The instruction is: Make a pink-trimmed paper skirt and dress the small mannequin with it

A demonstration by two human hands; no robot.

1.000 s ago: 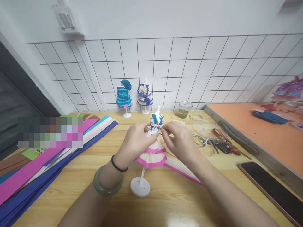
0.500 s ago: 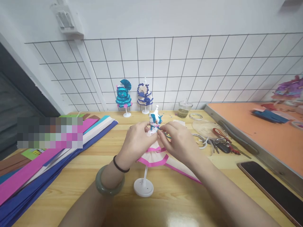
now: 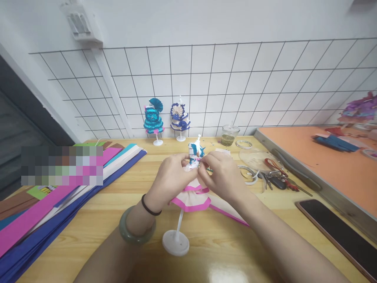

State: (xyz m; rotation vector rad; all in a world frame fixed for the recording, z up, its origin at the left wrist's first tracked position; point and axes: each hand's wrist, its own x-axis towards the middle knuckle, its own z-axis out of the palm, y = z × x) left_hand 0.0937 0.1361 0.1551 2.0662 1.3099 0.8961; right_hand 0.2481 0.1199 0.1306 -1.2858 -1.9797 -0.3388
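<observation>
Down at the near side, the desk (image 3: 97, 224) shows its pale yellow wood grain, glossy enough to throw back a patch of light. A dark-faced phone (image 3: 338, 236) lies flat at the right, and the round white base (image 3: 176, 243) shows below the hands, its slim stem leaning. Up that stem we go to the small dress form (image 3: 196, 151), tilted, out in front of the wearer: a flared cream skirt (image 3: 191, 200) with bright pink edging, crinkled blue and white at the top. The left hand (image 3: 173, 173), with a smooth green bangle (image 3: 128, 230) and thin black band (image 3: 150, 206) at its wrist, grasps the dress form around the middle. The right hand (image 3: 222, 171) brings bent fingertips to its side; whether they pinch anything, I cannot tell. A pink-edged cream strip (image 3: 229, 212) runs out behind the right forearm.

Over to the left, long flat paper strips (image 3: 88, 192) lie fanned in pink, white and deep blue. Across on the right, metal keys (image 3: 278, 181) lie bunched beside an orange board (image 3: 294, 145) with a grey edge. Farther back, a clear cup (image 3: 229, 135) and two ruffled figures, one turquoise (image 3: 153, 120), one purple-and-cream (image 3: 180, 118), stand before the white wall (image 3: 203, 86), crossed by dark grid lines.
</observation>
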